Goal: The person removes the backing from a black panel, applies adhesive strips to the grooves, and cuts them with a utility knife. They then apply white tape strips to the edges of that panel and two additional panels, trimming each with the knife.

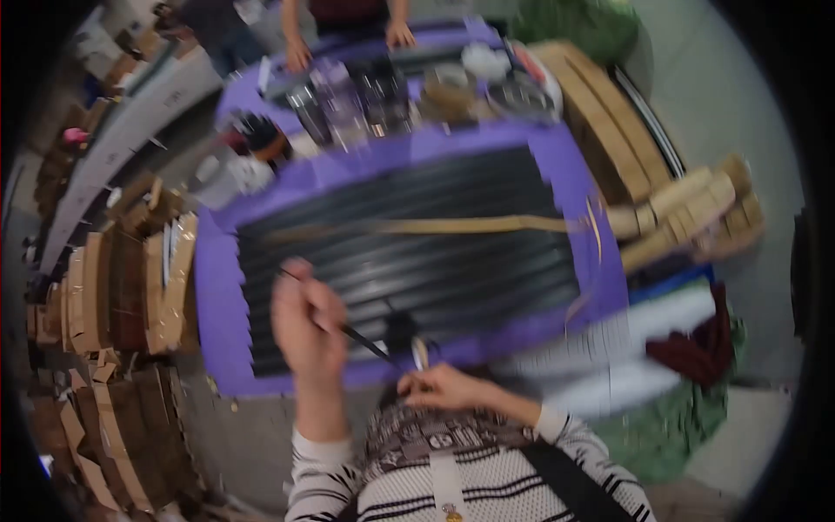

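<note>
Brown cardboard boxes (91, 296) stood on the left of the flat purple table (217, 304). Shiny see-through containers (339, 100) stood close together near the table's far side. On the right was a long brown cardboard box (600, 113), with a dark green heap (578, 26) behind it. A dark red cloth (703, 344) lay near a crumpled green sheet (661, 442).

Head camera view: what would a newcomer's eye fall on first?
The bright purple tabletop in the middle would probably draw attention first, largely covered by a ridged black layer, with a long, flat tan strip running across it. Next, near the wearer, a thin black strip slants from the left hand towards the right hand.
</note>
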Motion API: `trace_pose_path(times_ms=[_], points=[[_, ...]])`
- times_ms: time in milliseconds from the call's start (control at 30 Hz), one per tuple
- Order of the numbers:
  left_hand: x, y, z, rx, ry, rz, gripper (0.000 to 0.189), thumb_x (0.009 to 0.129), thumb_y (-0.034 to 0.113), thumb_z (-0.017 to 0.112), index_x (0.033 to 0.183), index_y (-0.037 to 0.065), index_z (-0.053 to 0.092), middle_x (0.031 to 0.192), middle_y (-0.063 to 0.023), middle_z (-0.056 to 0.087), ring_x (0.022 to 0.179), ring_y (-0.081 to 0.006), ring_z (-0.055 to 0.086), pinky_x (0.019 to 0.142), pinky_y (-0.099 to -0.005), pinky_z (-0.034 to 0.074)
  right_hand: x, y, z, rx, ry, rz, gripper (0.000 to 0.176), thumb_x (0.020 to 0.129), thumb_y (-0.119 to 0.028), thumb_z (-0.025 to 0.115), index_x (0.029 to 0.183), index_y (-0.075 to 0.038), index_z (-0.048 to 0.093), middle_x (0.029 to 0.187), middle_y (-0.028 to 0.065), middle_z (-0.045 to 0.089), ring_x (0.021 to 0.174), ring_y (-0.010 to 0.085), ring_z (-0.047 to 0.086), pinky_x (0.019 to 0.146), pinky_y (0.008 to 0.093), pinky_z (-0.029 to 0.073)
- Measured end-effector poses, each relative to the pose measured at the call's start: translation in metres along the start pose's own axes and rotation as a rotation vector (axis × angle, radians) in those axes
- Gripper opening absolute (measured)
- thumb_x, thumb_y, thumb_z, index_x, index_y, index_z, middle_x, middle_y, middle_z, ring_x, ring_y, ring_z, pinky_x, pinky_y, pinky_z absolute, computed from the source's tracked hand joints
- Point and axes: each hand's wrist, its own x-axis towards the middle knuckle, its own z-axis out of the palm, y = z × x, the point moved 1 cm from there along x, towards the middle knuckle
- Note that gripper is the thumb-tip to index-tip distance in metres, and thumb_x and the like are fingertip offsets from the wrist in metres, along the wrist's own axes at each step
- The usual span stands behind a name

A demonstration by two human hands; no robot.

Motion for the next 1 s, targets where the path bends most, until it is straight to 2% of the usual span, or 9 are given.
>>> trace_pose_path(times_ms=[67, 100, 167, 367, 400, 500, 567, 800, 1000], points=[[0.008, 0.052, -0.048, -0.008, 0.002, 0.061, 0.011, 0.088, 0.012, 0.037, 0.09, 0.003, 0.042, 0.06, -0.0005, 0.039, 0.043, -0.0053, 0.031, 0.039, -0.0205, 0.027, -0.022, -0.006, 0.014, -0.005, 0.16, -0.085, 0.021, 0.074, -0.015, 0.061, 0.086, 0.0, 0.054, 0.079, 0.0071, 0.059, 0.062, 0.0123, 0.055, 0.061, 0.025, 0.044], [0.022, 0.079, -0.084, -0.128, -0.212, 0.001, 0.014, 0.09, 0.012, 0.034, 0.093, 0.001, 0.042, 0.065, -0.0015, 0.04, 0.045, -0.0051, 0.031, 0.038, -0.0197, 0.026, -0.036, -0.013, 0.018, 0.005, 0.231, -0.066, 0.018, 0.073, -0.013, 0.061, 0.085, -0.001, 0.055, 0.076, 0.0066, 0.059, 0.058, 0.0114, 0.054, 0.057, 0.0232, 0.044], [0.027, 0.112, -0.134, -0.074, -0.024, 0.049, 0.016, 0.09, 0.012, 0.035, 0.093, -0.001, 0.044, 0.064, -0.0009, 0.04, 0.044, -0.0053, 0.03, 0.038, -0.0193, 0.023, -0.07, -0.005, 0.022, -0.046, 0.402, 0.149, 0.015, 0.075, -0.013, 0.059, 0.084, -0.002, 0.057, 0.065, 0.0051, 0.056, 0.057, 0.0097, 0.051, 0.052, 0.0229, 0.041], [0.028, 0.084, -0.175, 0.231, -0.109, -0.075, 0.02, 0.088, 0.016, 0.041, 0.096, 0.0, 0.049, 0.068, -0.0028, 0.045, 0.049, -0.0058, 0.034, 0.045, -0.0191, 0.028, -0.099, 0.02, 0.051, -0.554, 0.817, 0.086, 0.012, 0.073, -0.015, 0.057, 0.08, -0.005, 0.055, 0.067, 0.0096, 0.055, 0.06, 0.0281, 0.052, 0.053, 0.0347, 0.04], [0.018, 0.067, -0.156, 0.275, 0.094, -0.05, 0.021, 0.087, 0.016, 0.042, 0.098, 0.0, 0.049, 0.07, -0.0034, 0.048, 0.056, -0.0082, 0.043, 0.05, -0.0199, 0.036, -0.105, 0.024, 0.048, -0.546, 0.799, 0.228, 0.012, 0.072, -0.015, 0.057, 0.079, -0.006, 0.055, 0.068, 0.0098, 0.055, 0.063, 0.0295, 0.053, 0.054, 0.0367, 0.04], [-0.008, 0.032, -0.129, 0.221, -0.018, -0.254, 0.019, 0.085, 0.016, 0.048, 0.089, -0.001, 0.055, 0.078, -0.0063, 0.055, 0.072, -0.0141, 0.054, 0.066, -0.0254, 0.046, -0.131, 0.046, 0.029, -0.636, 0.626, 0.699, 0.02, 0.068, -0.013, 0.061, 0.085, -0.002, 0.056, 0.076, 0.0129, 0.058, 0.074, 0.0309, 0.055, 0.063, 0.037, 0.043], [-0.023, 0.009, -0.121, 0.181, 0.015, -0.3, 0.021, 0.085, 0.018, 0.048, 0.089, -0.001, 0.056, 0.076, -0.0061, 0.056, 0.071, -0.0137, 0.054, 0.065, -0.0259, 0.047, -0.146, 0.059, 0.024, -0.736, 0.594, 0.646, 0.027, 0.065, -0.01, 0.062, 0.091, -0.002, 0.056, 0.084, 0.0145, 0.058, 0.082, 0.0318, 0.055, 0.069, 0.0367, 0.044], [-0.056, -0.013, -0.094, 0.172, -0.131, -0.428, 0.024, 0.086, 0.021, 0.045, 0.092, 0.0, 0.054, 0.073, -0.0041, 0.056, 0.066, -0.0143, 0.057, 0.062, -0.0263, 0.05, 0.026, -0.05, 0.019, -0.234, 0.746, -0.322, 0.023, 0.076, -0.007, 0.054, 0.097, 0.002, 0.053, 0.087, 0.0142, 0.057, 0.076, 0.0222, 0.056, 0.068, 0.0271, 0.044], [-0.053, -0.02, -0.106, -0.143, 0.103, -0.214, 0.025, 0.087, 0.022, 0.044, 0.093, 0.0, 0.052, 0.075, -0.0079, 0.058, 0.066, -0.0182, 0.059, 0.061, -0.0288, 0.05, 0.068, -0.019, 0.031, 0.376, 0.218, -0.26, 0.028, 0.087, -0.016, 0.041, 0.106, 0.003, 0.049, 0.087, 0.008, 0.057, 0.078, 0.0115, 0.054, 0.07, 0.0242, 0.043]])
